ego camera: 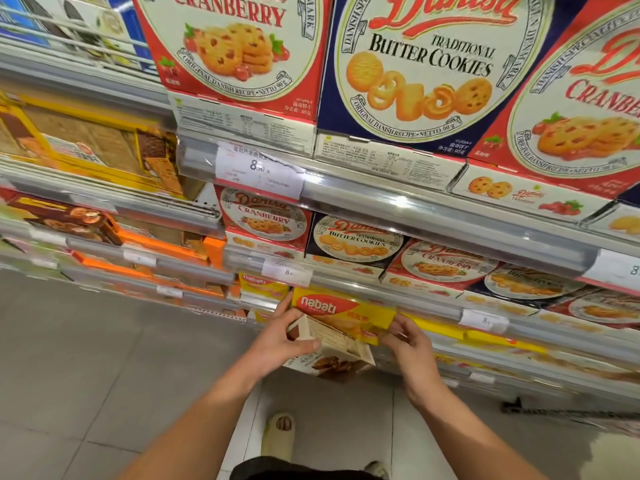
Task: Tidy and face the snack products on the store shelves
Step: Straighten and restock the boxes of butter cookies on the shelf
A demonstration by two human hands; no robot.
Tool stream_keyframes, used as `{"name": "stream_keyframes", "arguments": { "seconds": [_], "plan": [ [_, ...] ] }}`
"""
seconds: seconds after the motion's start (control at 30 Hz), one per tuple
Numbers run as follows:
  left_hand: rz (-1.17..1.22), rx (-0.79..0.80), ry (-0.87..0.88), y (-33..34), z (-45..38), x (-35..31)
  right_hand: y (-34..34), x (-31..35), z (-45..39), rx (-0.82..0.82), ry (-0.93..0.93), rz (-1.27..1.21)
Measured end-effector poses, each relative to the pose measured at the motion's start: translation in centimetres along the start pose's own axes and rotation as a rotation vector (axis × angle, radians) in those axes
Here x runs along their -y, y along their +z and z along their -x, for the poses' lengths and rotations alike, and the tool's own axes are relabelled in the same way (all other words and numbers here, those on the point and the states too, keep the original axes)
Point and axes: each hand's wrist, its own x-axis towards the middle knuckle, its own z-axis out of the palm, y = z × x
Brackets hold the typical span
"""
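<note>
Two hands work a low shelf of wafer boxes, with the yellow Nabati box (341,315) as the fixed point of the scene. That box lies lengthwise along the shelf front, its long axis running left to right, its printed face turned up and outward, just beneath a price rail (381,299) carrying small white tags.

Directly in front of the Nabati box and overlapping its lower edge, a cream-coloured box (341,344) sits tilted, one corner raised toward the camera, a brown biscuit picture showing on its lower side. The left hand (280,336) holds this cream box at its left end, thumb curled along the lower edge and fingers reaching up beside the Nabati box's left corner. The right hand (407,336) is at the Nabati box's right end, fingers bent and pinching near the corner where the two boxes meet; exactly which box they grip cannot be told.

Both hands flank the cream box about equally, left end to the left hand, right end to the right, so squaring it would likely mean rotating it flat and parallel to the Nabati box.

Above the Nabati box, rows of Danisa cookie boxes (356,242) stand faced on higher shelves; below it, grey floor tiles (104,358) show.
</note>
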Motion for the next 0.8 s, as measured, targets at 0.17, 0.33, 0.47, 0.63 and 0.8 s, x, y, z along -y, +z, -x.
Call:
{"name": "stream_keyframes", "arguments": {
  "seconds": [0.17, 0.33, 0.47, 0.63, 0.8],
  "plan": [
    [0.058, -0.044, 0.013, -0.3, 0.2, 0.6, 0.4, 0.0, 0.6, 0.019, -0.006, -0.046],
    [0.028, -0.034, 0.012, -0.2, 0.0, 0.6, 0.6, 0.1, 1.0, -0.032, -0.004, -0.101],
    [-0.024, -0.017, -0.019, 0.1, -1.1, 0.2, 0.7, 0.9, -0.4, -0.034, 0.033, -0.152],
    [-0.1, 0.0, -0.027, 0.4, -2.1, 0.2, 1.2, 1.5, -1.0, -0.002, 0.094, -0.165],
    [-0.109, -0.012, -0.04, 0.0, -3.1, -0.6, 1.5, 0.5, -1.3, -0.016, 0.113, -0.191]
  ]
}}
